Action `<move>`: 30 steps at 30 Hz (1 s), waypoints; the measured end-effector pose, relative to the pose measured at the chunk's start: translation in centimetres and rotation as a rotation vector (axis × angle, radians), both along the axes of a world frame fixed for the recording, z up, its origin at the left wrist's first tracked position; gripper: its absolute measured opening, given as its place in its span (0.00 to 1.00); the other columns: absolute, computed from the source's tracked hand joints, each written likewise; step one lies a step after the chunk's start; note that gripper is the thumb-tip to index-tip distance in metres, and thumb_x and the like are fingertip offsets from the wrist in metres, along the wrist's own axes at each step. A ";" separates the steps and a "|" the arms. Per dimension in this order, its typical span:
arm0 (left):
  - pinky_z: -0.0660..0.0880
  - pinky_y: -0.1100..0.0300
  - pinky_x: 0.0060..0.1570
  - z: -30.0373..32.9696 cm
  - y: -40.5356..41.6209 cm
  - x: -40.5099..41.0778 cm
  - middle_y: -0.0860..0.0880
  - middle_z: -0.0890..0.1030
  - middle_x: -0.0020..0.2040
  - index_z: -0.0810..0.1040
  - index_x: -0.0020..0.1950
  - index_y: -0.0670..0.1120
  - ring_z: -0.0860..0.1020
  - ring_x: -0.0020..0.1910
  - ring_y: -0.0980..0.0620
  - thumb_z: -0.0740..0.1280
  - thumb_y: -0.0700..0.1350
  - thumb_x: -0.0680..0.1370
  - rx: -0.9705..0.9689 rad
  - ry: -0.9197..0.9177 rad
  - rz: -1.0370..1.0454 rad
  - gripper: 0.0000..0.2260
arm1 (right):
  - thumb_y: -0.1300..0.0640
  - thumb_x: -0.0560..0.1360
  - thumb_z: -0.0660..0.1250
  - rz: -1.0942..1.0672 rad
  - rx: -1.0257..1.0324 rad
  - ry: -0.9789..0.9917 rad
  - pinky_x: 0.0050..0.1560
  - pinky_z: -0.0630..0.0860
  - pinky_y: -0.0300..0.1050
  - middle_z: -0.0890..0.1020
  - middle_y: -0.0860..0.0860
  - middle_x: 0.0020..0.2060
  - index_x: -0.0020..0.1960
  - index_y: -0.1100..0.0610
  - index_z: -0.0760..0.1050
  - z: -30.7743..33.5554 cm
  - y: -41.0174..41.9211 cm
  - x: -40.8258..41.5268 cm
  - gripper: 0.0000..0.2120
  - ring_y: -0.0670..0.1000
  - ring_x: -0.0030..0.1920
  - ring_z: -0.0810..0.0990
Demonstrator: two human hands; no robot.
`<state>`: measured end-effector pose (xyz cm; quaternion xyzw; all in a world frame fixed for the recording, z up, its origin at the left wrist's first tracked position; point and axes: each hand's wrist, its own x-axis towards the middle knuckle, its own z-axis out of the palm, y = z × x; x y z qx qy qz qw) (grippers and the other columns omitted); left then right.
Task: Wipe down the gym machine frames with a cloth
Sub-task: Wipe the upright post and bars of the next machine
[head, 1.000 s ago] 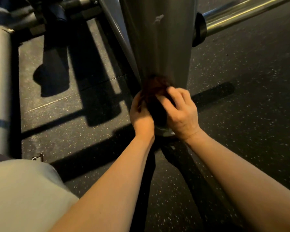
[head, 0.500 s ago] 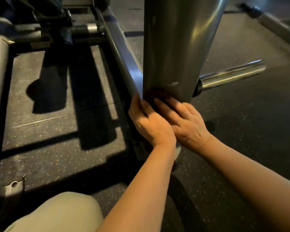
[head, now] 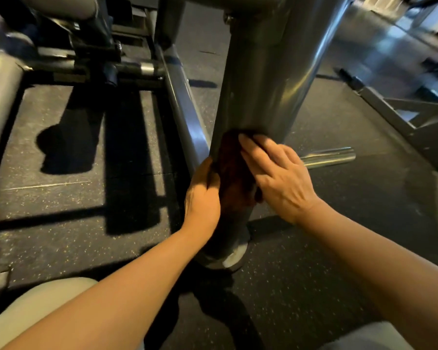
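A thick grey metal post (head: pixel 261 82) of the gym machine rises from a round foot (head: pixel 225 261) on the rubber floor. A dark reddish-brown cloth (head: pixel 234 173) is wrapped against the post's lower part. My left hand (head: pixel 202 198) grips the cloth's left side around the post. My right hand (head: pixel 278 178) lies flat on the cloth, fingers spread and pointing up-left, pressing it to the metal. Much of the cloth is hidden under both hands.
A slanted grey frame bar (head: pixel 182 107) runs back beside the post. A chrome peg (head: pixel 329 157) sticks out to the right behind my right hand. More frame tubes (head: pixel 0 102) stand at left, another machine's base (head: pixel 415 122) at right. My knees show at the bottom.
Both hands and the cloth have slid up the post from near its foot. The view has tilted up, showing more of the post and the room behind.
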<state>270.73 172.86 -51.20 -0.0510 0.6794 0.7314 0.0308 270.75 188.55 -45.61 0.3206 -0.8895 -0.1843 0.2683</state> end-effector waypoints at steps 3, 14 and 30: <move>0.69 0.49 0.68 -0.1 -1.0 -0.4 0.49 0.75 0.66 0.71 0.67 0.57 0.73 0.65 0.49 0.58 0.42 0.82 0.099 -0.055 -0.124 0.16 | 0.59 0.77 0.56 0.047 0.155 -0.071 0.61 0.68 0.53 0.73 0.58 0.70 0.61 0.60 0.80 -1.8 0.8 0.6 0.19 0.61 0.69 0.66; 0.75 0.57 0.49 -1.8 -1.0 -0.7 0.52 0.80 0.47 0.75 0.50 0.56 0.79 0.47 0.52 0.67 0.38 0.78 -0.011 -0.036 -0.088 0.12 | 0.63 0.81 0.50 -0.086 -0.078 -0.051 0.66 0.72 0.54 0.71 0.58 0.70 0.67 0.64 0.74 -3.8 -0.3 2.2 0.21 0.61 0.66 0.66; 0.74 0.65 0.57 -0.4 -1.4 0.4 0.52 0.81 0.56 0.79 0.61 0.50 0.78 0.57 0.56 0.66 0.39 0.78 -0.090 0.131 -0.067 0.13 | 0.57 0.81 0.61 -0.004 -0.545 0.129 0.63 0.70 0.45 0.69 0.58 0.65 0.67 0.59 0.71 -1.9 -0.9 2.7 0.15 0.59 0.59 0.70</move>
